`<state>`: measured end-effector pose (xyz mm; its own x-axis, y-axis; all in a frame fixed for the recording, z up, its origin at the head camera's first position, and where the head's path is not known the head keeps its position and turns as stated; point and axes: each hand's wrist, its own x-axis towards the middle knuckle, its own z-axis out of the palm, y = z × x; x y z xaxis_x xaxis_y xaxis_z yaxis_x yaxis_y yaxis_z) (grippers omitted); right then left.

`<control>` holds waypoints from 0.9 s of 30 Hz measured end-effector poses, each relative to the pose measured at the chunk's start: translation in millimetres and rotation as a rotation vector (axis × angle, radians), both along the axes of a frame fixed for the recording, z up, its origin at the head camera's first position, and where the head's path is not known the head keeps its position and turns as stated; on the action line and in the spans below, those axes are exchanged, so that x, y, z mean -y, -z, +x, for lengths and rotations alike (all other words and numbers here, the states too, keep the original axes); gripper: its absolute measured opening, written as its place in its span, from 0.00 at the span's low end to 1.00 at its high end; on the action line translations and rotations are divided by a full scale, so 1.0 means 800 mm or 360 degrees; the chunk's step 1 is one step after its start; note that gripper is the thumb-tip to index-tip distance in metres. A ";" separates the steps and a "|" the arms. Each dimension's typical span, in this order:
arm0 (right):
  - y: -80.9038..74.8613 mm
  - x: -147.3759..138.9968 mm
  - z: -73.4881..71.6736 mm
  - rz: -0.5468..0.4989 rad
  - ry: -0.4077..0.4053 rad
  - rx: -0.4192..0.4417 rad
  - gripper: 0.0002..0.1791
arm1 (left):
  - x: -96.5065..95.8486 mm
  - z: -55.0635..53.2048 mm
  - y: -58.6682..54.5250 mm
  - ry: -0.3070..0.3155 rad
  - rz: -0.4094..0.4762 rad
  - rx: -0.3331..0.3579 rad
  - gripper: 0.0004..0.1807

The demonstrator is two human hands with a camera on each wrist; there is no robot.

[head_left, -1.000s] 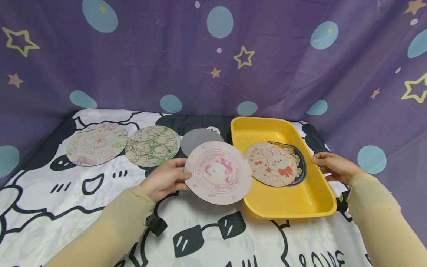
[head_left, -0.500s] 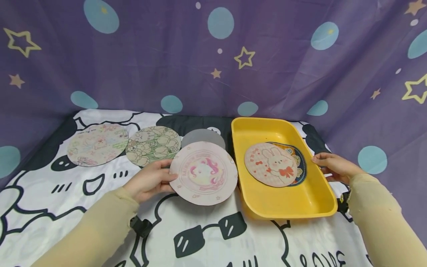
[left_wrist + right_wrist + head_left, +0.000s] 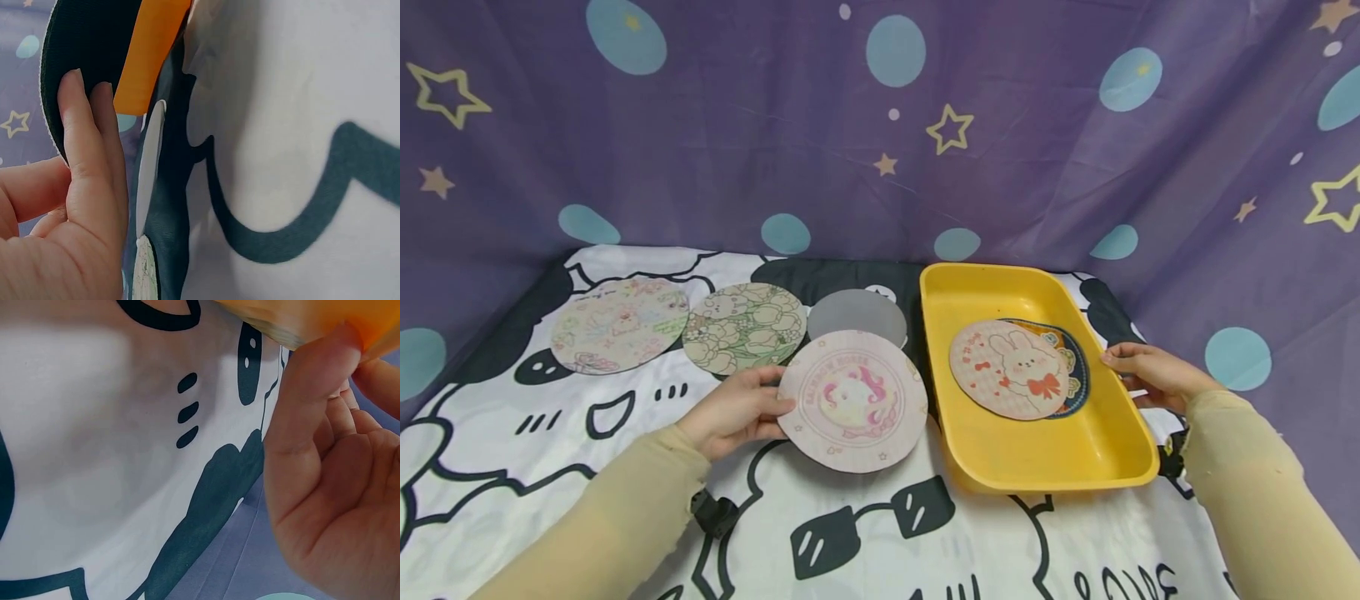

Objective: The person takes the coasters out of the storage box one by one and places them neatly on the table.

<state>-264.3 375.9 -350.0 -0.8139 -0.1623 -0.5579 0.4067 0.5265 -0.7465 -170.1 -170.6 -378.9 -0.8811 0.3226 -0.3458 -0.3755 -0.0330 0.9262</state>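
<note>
Pink, round and thin, the unicorn mat (image 3: 852, 401) is pinched at its left edge by the left hand (image 3: 735, 412), thumb on top and fingers curled beneath against its dark underside. It sits low over the cartoon-print cloth (image 3: 550, 433), just beside the left wall of the yellow tray (image 3: 1120, 454). The right hand (image 3: 1150, 375) grips the tray's right rim, fingers curled over it. To handle this well, I'd keep the mat flat, let its far edge touch down first, and avoid covering the grey disc (image 3: 857, 315) or the green floral mat (image 3: 745, 327) behind it.
</note>
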 end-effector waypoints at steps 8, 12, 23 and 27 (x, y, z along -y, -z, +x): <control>0.001 -0.001 0.000 -0.0032 0.0013 0.0005 0.15 | -0.004 -0.001 0.003 0.0003 -0.0029 0.0021 0.34; 0.001 -0.001 0.000 -0.0036 0.0015 0.0006 0.15 | -0.004 -0.002 0.007 0.0011 -0.0037 0.0021 0.35; 0.001 -0.001 0.000 -0.0058 0.0024 0.0021 0.13 | -0.007 -0.002 0.013 0.0012 -0.0022 0.0066 0.33; 0.002 -0.002 0.001 -0.0069 0.0021 0.0019 0.12 | -0.008 -0.002 0.015 0.0012 -0.0031 0.0079 0.33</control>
